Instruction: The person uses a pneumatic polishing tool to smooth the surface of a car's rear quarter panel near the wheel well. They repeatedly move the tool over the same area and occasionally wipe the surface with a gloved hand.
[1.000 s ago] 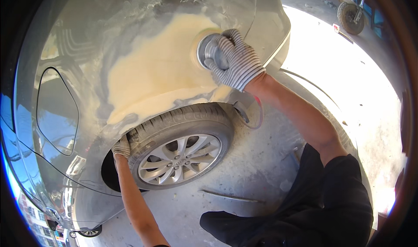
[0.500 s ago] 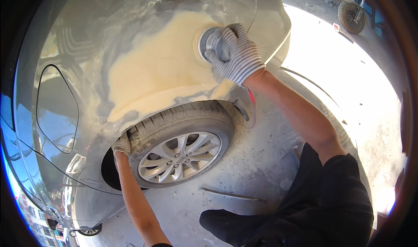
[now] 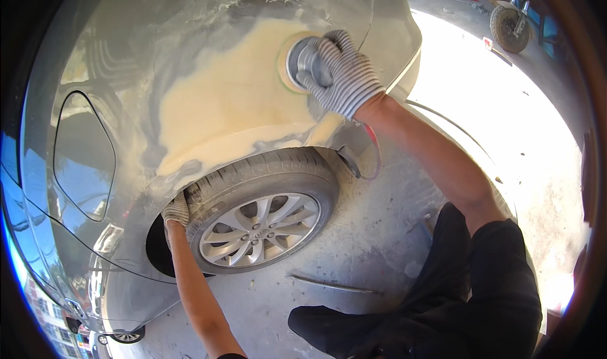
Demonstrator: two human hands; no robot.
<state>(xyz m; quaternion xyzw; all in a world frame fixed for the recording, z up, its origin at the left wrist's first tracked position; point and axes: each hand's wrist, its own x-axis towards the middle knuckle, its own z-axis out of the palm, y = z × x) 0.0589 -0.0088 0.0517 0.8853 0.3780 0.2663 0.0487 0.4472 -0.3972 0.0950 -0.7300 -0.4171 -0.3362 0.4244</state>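
Observation:
My right hand, in a grey-and-white striped glove, is wrapped round a round grey sander. The sander's disc lies against the beige body filler spread over the car's rear panel, near the patch's right edge. A red air hose hangs below that wrist. My left hand, in a matching glove, reaches into the wheel arch between the arch edge and the tyre; its fingers are hidden there.
The silver alloy wheel stands under the arch. A fuel flap is set in the panel at left. A thin strip lies on the dusty concrete floor near my dark-clothed legs. A small wheel stands at the far right.
The sander and my right hand have shifted very slightly on the filler, and the red hose has swung a little right. My left hand stays in the wheel arch.

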